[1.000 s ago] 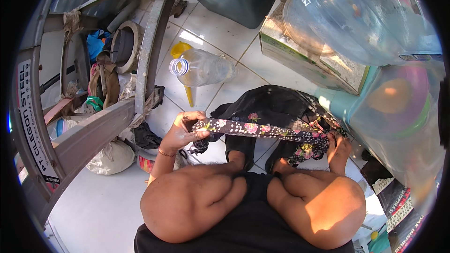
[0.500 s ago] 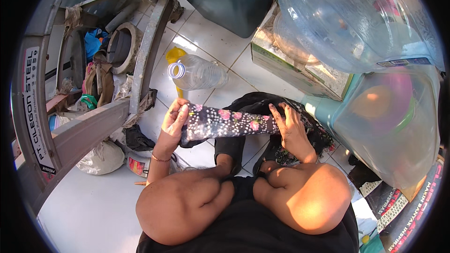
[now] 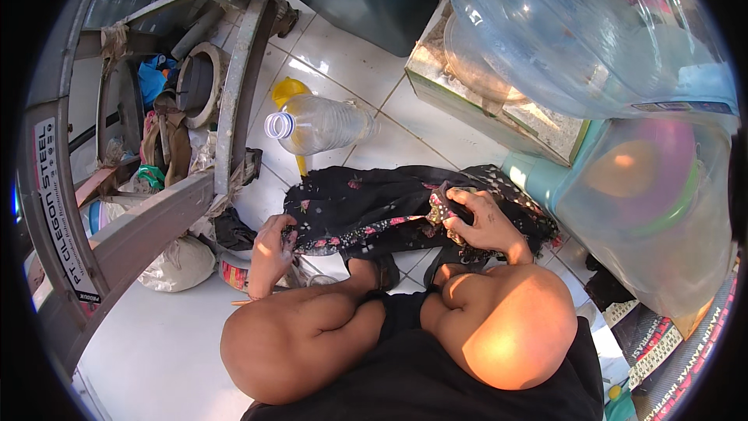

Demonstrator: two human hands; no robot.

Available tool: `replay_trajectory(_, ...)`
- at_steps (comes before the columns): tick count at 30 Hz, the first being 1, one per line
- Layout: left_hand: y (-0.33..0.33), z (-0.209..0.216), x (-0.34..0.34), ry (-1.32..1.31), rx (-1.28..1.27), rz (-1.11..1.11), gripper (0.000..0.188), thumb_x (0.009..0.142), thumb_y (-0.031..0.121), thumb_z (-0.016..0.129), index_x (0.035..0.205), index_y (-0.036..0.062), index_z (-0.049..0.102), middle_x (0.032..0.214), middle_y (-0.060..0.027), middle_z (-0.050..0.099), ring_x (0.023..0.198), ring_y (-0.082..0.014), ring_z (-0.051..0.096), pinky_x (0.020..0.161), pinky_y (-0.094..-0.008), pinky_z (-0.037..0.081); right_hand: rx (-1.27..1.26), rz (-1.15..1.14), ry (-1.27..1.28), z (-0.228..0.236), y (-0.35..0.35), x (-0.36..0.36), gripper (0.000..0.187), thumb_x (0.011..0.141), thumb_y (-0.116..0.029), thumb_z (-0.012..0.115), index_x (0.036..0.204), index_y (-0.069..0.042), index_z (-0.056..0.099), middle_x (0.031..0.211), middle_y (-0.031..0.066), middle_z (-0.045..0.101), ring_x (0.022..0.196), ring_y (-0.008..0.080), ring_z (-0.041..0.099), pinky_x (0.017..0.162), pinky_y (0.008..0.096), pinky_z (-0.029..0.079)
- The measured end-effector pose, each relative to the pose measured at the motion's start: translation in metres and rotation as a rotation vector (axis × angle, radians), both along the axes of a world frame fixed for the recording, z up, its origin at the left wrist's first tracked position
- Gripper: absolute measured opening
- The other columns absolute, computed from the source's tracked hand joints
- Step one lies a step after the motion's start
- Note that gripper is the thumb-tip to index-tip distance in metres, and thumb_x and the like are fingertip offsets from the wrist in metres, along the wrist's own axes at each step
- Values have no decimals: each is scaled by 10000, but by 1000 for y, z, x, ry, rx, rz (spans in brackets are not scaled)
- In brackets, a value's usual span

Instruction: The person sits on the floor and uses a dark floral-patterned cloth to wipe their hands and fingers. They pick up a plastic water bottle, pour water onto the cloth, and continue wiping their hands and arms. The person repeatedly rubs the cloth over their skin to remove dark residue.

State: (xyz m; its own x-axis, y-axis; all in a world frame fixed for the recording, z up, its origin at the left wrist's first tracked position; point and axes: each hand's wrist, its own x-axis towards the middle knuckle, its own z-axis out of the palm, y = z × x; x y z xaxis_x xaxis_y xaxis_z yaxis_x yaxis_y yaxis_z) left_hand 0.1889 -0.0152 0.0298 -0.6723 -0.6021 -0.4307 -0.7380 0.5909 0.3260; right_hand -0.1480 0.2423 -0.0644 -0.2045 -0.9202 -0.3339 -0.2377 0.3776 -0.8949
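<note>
Black floral cloth (image 3: 354, 201), pinched by left hand (image 3: 270, 252) and right hand (image 3: 489, 222), is risking slipping if either grip loosens.

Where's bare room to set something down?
Bare tile shows between the clear bottle, the box and the floral cloth; more white surface lies left of the left knee. Crowded: behind the metal frame and at right, around the clear plastic containers.
</note>
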Motion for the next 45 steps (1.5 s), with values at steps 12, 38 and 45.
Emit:
replay_trajectory(12, -2, -58, -101, 850, 1160, 364, 267, 1010, 310, 683, 1068, 52, 644, 973, 44, 604, 930, -36, 501, 822, -226, 418, 143, 119, -241, 102, -60, -48, 623, 833, -390, 828, 1298, -52, 588, 1003, 162, 729, 1014, 285, 640, 915, 428, 498)
replay_trajectory(38, 6, -45, -99, 812, 1725, 1009, 411, 1086, 370, 477, 1279, 31, 608, 1238, -160, 693, 1088, -238, 703, 977, -417, 572, -470, -23, 744, 63, -23, 2, 241, 721, -146, 863, 880, -68, 701, 1109, 43, 692, 1020, 278, 675, 836, 403, 580)
replay_trajectory(45, 25, -55, -78, 883, 1860, 886, 573, 1102, 436, 385, 1474, 7, 457, 1440, -165, 574, 1290, -284, 595, 1122, -456, 472, 114, -216, -302, 18, -12, 45, 346, 948, -207, 728, 1184, 39, 667, 1176, 166, 714, 945, 239, 739, 843, 367, 593)
